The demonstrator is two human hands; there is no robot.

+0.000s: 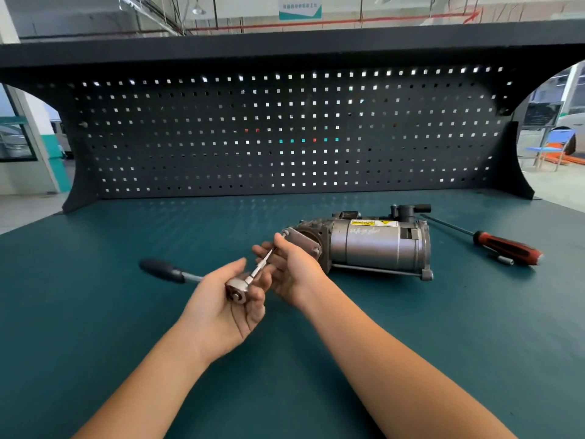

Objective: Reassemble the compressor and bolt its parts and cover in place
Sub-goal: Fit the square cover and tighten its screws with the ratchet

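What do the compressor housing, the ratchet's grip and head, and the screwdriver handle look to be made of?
Compressor housing: dull grey metal, probably cast aluminium, scuffed matte.
Ratchet grip: black, matte, likely rubber or plastic.
Ratchet head: shiny, steel-like metal.
Screwdriver handle: red-and-black, probably moulded plastic.

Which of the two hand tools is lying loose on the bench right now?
The red-handled screwdriver, right of the compressor; the left hand and right hand hold the ratchet.
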